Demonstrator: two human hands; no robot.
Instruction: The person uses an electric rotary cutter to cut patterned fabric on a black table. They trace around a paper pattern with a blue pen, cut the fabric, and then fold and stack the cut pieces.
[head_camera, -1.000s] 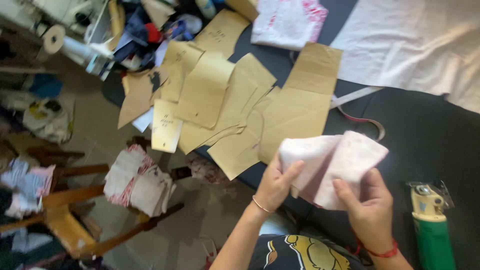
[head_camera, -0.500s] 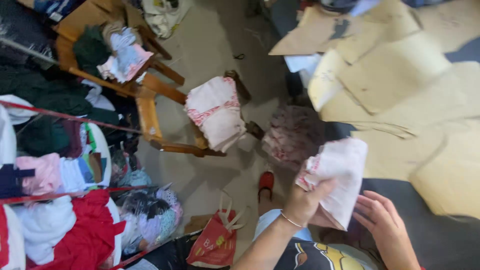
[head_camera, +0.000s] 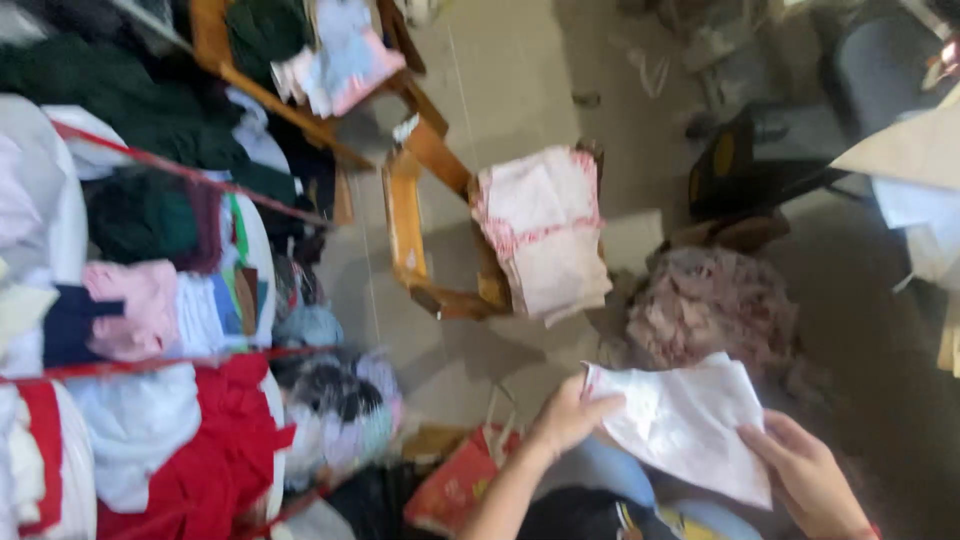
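A red shopping bag (head_camera: 462, 480) is standing on the floor (head_camera: 500, 90) just below the left hand (head_camera: 567, 415), its mouth turned up, but what is inside is too blurred to tell. To the left, big white sacks (head_camera: 60, 210) tied with red cord are bulging with folded garments in white, pink, dark green and red.

The left hand is reaching forward from the lower middle, its fingers (head_camera: 598, 408) closing around the left edge of a stack of white cloth pieces (head_camera: 690, 420), thumb on top. The right hand (head_camera: 815, 475) is coming in from the lower right, palm turned inward, its fingers (head_camera: 775, 445) pinching the lower right edge of the same stack. The stack is being held in the air between the two hands, low in the view, above the person's lap.

Just beyond it a mound of mauve fabric scraps (head_camera: 715, 305) is lying on the floor. Further up, a bundle of white cloth with pink trim (head_camera: 545, 225) is resting on an orange wooden stool (head_camera: 410, 215). Tan paper pattern pieces (head_camera: 915, 150) are showing at the right edge, on a dark bench (head_camera: 880, 330).
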